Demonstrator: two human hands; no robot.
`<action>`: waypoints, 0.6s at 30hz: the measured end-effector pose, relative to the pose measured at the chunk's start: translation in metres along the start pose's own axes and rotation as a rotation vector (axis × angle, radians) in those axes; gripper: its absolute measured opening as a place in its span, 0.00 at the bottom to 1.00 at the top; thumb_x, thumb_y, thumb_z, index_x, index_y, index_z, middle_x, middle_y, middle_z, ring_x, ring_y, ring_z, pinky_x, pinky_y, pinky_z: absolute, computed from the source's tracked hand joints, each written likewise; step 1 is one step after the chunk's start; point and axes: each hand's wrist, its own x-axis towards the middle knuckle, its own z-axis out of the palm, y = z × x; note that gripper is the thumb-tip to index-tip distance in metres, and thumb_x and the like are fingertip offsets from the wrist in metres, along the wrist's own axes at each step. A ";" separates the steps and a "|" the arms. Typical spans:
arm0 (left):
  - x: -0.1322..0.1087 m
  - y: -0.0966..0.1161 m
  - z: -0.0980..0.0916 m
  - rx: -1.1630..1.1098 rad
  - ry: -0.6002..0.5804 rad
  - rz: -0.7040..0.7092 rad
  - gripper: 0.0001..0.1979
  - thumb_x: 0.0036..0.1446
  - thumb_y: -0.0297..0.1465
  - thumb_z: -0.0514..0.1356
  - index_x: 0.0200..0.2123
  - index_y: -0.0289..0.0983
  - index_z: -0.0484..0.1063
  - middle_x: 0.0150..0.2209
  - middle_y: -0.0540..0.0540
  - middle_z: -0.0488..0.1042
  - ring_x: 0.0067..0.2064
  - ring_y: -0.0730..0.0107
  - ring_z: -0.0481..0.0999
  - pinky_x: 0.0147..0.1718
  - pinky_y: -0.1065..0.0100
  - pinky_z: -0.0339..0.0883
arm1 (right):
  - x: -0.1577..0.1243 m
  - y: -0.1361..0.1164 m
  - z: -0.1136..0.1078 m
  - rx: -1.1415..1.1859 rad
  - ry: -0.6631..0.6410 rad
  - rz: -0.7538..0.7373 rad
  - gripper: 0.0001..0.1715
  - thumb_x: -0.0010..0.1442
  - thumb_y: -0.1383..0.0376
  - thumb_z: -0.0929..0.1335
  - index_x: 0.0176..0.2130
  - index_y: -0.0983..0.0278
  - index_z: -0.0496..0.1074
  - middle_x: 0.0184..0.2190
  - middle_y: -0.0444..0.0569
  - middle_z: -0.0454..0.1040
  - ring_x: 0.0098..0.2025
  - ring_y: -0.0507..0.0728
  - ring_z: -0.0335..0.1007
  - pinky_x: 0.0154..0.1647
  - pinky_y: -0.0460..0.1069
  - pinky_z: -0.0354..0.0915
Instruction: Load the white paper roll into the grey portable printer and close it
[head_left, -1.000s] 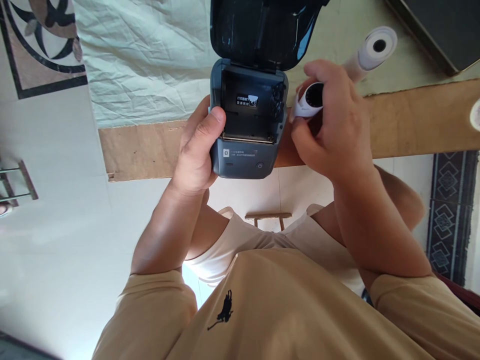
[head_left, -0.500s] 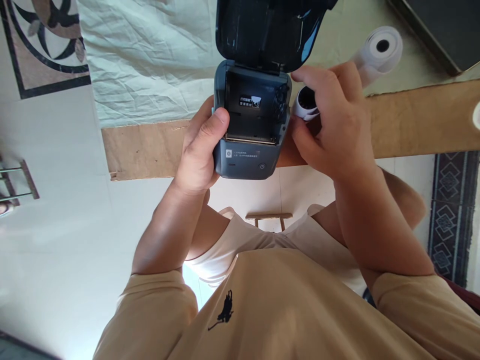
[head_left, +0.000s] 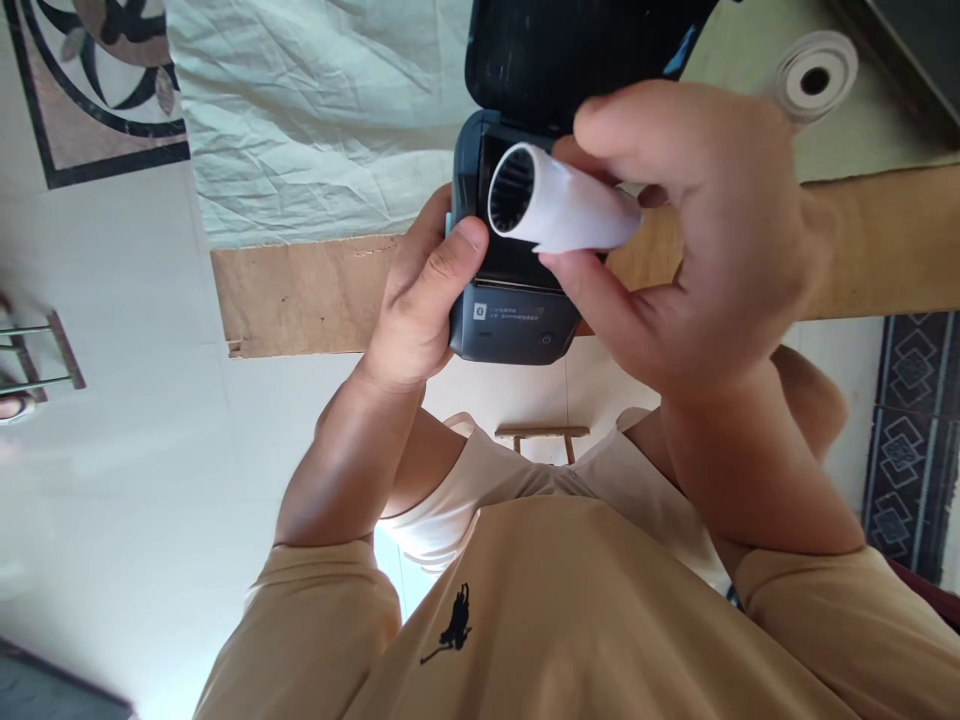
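Observation:
A dark blue-grey label printer [head_left: 510, 325] is in my left hand [head_left: 420, 300], the thumb lying along its side wall. Its black lid [head_left: 562, 60] stands swung back, so the paper bay is exposed. Between the thumb and fingers of my right hand [head_left: 697, 230] is a white paper roll [head_left: 577, 205] with a hollow, ribbed core turned toward the left. The roll hangs tilted over the bay and hides most of it. Whether it touches the printer, I cannot tell.
Another white roll [head_left: 821, 75] stands on the pale green cloth [head_left: 322, 120] to the right. A dark flat object [head_left: 907, 60] lies at the top right corner. The bare wooden table edge [head_left: 300, 300] runs across in front of my body.
My right hand has raised the paper roll from beside the printer to over its open bay, turning the hollow end leftward. The printer sits slightly farther right in view.

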 end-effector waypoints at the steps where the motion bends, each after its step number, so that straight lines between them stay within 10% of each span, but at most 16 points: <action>1: -0.001 0.002 -0.001 0.015 -0.048 0.019 0.21 0.58 0.52 0.62 0.44 0.42 0.76 0.40 0.45 0.76 0.56 0.50 0.76 0.42 0.60 0.68 | -0.001 -0.002 0.003 -0.057 -0.005 0.001 0.14 0.61 0.65 0.68 0.47 0.63 0.76 0.45 0.49 0.82 0.48 0.62 0.80 0.47 0.57 0.75; 14: 0.000 0.001 -0.008 0.039 -0.149 0.046 0.20 0.66 0.46 0.51 0.49 0.39 0.73 0.41 0.44 0.73 0.59 0.48 0.74 0.48 0.55 0.69 | -0.011 -0.001 0.013 0.021 0.031 -0.056 0.08 0.60 0.69 0.66 0.33 0.57 0.72 0.39 0.42 0.80 0.43 0.59 0.76 0.46 0.59 0.69; 18: 0.006 -0.007 -0.015 0.024 -0.246 0.136 0.24 0.54 0.47 0.63 0.53 0.46 0.72 0.47 0.45 0.74 0.59 0.49 0.75 0.55 0.52 0.70 | -0.015 0.005 0.018 0.044 -0.019 -0.145 0.02 0.56 0.63 0.69 0.34 0.57 0.72 0.39 0.41 0.80 0.41 0.59 0.76 0.43 0.58 0.70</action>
